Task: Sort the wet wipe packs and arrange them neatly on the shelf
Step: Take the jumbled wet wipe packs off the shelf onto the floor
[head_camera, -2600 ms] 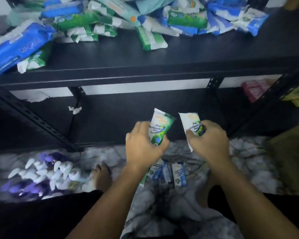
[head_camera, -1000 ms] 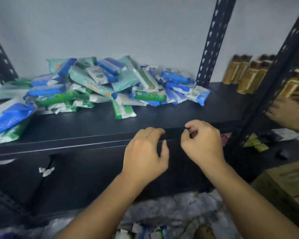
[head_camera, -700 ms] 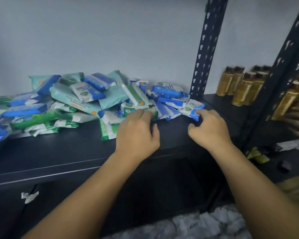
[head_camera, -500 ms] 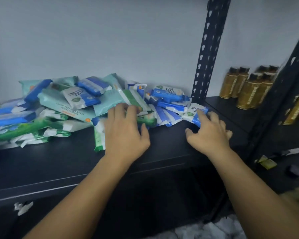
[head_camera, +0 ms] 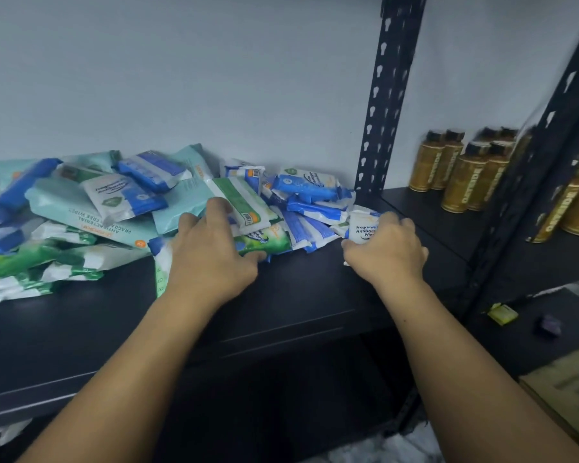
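I see L hand (head_camera: 211, 259) laid on the heap of wet wipe packs (head_camera: 114, 208) on the black shelf (head_camera: 298, 295), fingers fairly straight, resting over a green pack (head_camera: 264, 237). R hand (head_camera: 386, 252) at heap's right end, fingers curled round a white-blue pack (head_camera: 361, 225). Gold bottles (head_camera: 462, 175) stand farther right.

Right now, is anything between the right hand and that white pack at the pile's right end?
Nothing visible. The right hand curls its fingers over the white pack, touching it; the other packs lie to its left.
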Demonstrator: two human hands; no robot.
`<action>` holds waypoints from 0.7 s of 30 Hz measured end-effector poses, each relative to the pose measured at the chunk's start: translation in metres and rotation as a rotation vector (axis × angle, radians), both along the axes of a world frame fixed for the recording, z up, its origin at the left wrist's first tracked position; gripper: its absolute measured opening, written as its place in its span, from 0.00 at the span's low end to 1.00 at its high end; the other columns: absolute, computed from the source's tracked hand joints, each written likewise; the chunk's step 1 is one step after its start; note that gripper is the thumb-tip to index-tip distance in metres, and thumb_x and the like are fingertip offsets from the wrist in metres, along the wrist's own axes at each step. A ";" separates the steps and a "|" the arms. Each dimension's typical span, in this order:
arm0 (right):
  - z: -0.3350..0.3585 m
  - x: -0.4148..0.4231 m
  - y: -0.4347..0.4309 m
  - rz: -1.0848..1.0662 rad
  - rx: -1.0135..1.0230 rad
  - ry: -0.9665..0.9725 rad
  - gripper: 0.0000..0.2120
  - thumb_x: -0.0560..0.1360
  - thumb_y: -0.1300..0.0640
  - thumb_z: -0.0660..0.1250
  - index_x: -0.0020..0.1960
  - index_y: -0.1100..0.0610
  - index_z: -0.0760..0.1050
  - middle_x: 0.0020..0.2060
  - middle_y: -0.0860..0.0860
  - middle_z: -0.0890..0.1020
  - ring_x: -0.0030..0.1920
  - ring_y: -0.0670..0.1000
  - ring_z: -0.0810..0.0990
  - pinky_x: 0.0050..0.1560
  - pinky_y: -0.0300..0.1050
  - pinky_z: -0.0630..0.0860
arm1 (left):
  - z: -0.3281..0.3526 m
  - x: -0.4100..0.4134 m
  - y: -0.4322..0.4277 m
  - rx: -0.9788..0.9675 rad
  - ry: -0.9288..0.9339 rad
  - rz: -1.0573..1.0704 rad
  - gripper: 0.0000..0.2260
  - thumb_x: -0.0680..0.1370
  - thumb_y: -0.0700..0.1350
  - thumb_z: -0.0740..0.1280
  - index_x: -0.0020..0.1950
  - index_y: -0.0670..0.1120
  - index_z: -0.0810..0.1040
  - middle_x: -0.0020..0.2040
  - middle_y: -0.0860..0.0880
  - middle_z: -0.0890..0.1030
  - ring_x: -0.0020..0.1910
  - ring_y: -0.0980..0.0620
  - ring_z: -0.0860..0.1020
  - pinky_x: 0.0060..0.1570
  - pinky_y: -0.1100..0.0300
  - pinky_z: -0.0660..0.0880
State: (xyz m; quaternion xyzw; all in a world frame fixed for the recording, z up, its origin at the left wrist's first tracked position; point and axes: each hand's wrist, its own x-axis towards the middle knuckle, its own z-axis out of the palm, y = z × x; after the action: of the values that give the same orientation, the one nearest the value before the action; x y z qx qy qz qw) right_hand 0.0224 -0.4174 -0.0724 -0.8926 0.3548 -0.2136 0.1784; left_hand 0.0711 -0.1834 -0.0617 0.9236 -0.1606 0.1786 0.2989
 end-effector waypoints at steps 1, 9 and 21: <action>0.002 -0.002 -0.001 -0.017 -0.008 0.028 0.37 0.68 0.36 0.73 0.68 0.56 0.71 0.62 0.55 0.73 0.62 0.58 0.76 0.62 0.55 0.69 | 0.002 -0.002 0.001 -0.016 0.017 0.003 0.35 0.67 0.57 0.80 0.66 0.48 0.67 0.57 0.51 0.79 0.60 0.45 0.67 0.58 0.49 0.70; 0.017 -0.027 0.007 -0.006 0.160 0.115 0.28 0.58 0.42 0.66 0.55 0.53 0.77 0.52 0.53 0.78 0.51 0.57 0.78 0.54 0.51 0.78 | 0.020 -0.044 0.032 0.120 0.049 0.009 0.36 0.67 0.61 0.78 0.71 0.51 0.73 0.59 0.48 0.81 0.62 0.45 0.75 0.60 0.52 0.73; 0.041 0.000 0.120 0.552 0.368 -0.412 0.13 0.73 0.52 0.71 0.57 0.49 0.78 0.49 0.48 0.77 0.52 0.50 0.77 0.50 0.43 0.72 | 0.010 -0.046 0.095 0.035 0.053 0.356 0.27 0.73 0.71 0.64 0.45 0.46 0.75 0.44 0.45 0.82 0.49 0.38 0.80 0.44 0.51 0.70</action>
State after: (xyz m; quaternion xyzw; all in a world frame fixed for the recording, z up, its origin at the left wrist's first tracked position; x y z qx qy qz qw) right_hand 0.0226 -0.2978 -0.0310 -0.8459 0.0903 -0.2652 0.4537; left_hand 0.0251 -0.0889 -0.0515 0.9469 0.0101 0.2013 0.2505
